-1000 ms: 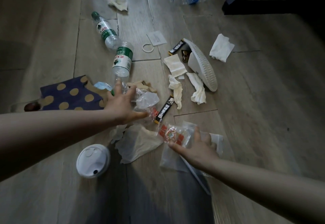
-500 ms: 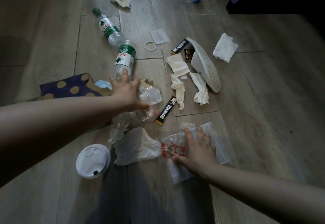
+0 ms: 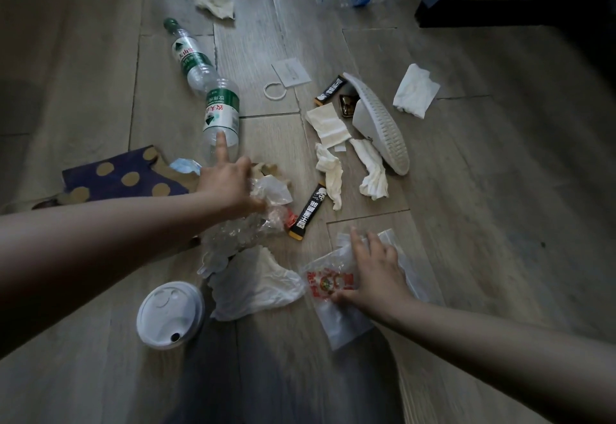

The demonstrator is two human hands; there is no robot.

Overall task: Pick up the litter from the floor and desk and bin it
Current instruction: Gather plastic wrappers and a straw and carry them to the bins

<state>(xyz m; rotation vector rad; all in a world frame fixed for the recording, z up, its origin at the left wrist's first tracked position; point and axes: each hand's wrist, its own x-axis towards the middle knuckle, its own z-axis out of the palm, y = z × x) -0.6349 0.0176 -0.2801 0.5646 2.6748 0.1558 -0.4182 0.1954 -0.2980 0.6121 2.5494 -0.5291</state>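
**A:** Head view: how far along is it?

**B:** Barely begun, I'd judge. No bin is in sight, and litter covers the wooden floor point(image 3: 466, 190): a glossy ribbed bottle point(image 3: 221, 113) at upper centre, soft crumpled tissues point(image 3: 415, 90) to the right, a stiff round cup lid point(image 3: 170, 313) lower left.

**A:** And the hands?

**B:** The left hand point(image 3: 230, 187) has its fingers clamped on a crinkly clear wrapper point(image 3: 271, 193) at centre, with the index finger straight. The right hand point(image 3: 373, 273) lies with fingers spread on a slick printed bag point(image 3: 328, 285), lower centre

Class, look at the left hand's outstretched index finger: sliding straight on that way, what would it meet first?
Most likely the nearer green-labelled water bottle; the left hand has its fingertip overlapping it, though depth is unclear.
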